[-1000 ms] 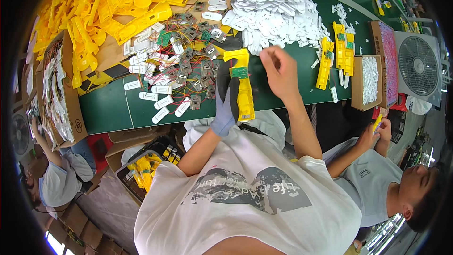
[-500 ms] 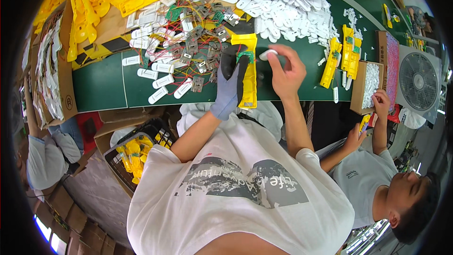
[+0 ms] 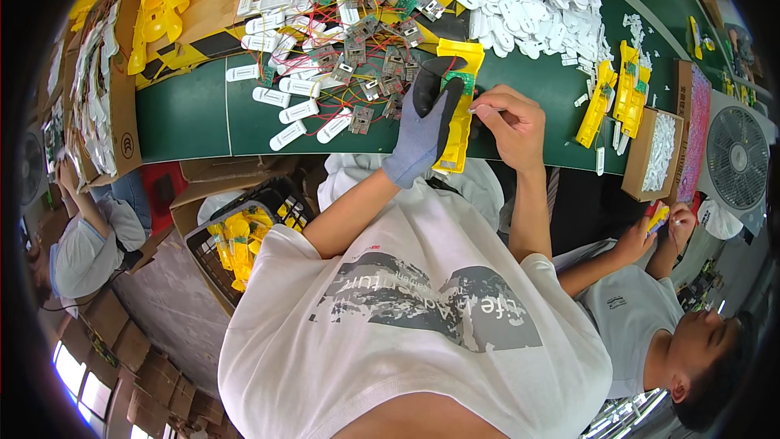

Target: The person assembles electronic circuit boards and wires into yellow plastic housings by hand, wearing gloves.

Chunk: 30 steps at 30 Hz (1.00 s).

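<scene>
My left hand [image 3: 417,136], in a grey-blue glove with black fingers, grips a long yellow plastic housing [image 3: 456,145] over the table's front edge. A small green circuit board [image 3: 464,81] sits in its upper part. Close to the housing's right side is my bare right hand [image 3: 520,128], its thumb and forefinger pinched on a small white piece [image 3: 474,110], mostly hidden by the fingers. Left of the glove lie white oval cases [image 3: 299,110] and small boards with red and yellow wires [image 3: 355,50].
White plastic covers [image 3: 528,0] are heaped at the back. Two yellow housings [image 3: 630,89] lie to the right, near a box of small white parts [image 3: 655,150]. A co-worker's hands [image 3: 642,237] hold a yellow piece. A black crate [image 3: 207,264] with yellow parts stands lower left.
My right hand has turned and its fingers have curled in, with less of the white piece showing. The housing now leans slightly. The co-worker's hand has left the parts box. The view has shifted.
</scene>
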### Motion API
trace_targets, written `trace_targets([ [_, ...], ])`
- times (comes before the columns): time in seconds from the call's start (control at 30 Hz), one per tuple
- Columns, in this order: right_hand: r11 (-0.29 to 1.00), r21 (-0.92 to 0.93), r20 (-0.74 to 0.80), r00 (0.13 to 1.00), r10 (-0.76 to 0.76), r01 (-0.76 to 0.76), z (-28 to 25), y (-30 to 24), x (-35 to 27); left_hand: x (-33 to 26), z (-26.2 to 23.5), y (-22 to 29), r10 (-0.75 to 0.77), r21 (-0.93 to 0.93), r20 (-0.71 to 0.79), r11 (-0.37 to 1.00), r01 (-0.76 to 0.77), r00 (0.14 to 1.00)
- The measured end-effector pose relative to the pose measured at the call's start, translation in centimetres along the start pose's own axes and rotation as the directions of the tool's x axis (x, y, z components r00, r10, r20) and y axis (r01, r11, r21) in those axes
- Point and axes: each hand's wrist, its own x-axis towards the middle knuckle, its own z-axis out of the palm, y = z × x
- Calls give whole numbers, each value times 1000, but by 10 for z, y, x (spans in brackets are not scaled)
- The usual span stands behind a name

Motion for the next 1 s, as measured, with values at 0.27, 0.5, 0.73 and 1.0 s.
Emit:
trace_targets([
  [0.27, 964, 219, 28, 988, 151, -154, -2, -12, 9, -3, 3, -7, 117, 184, -35, 977, -109, 992],
  [0.5, 895, 336, -74, 939, 336, -294, 4, -14, 4, -2, 4, -18, 232, 277, -64, 938, -207, 971],
  [0.73, 937, 228, -91, 952, 292, -265, 8, -12, -5, -2, 5, -21, 354, 472, 9, 823, -316, 935],
  [1.0, 982, 54, -217, 958, 187, -179, 22, -10, -13, -3, 9, -16, 368, 610, 7, 735, -295, 930],
])
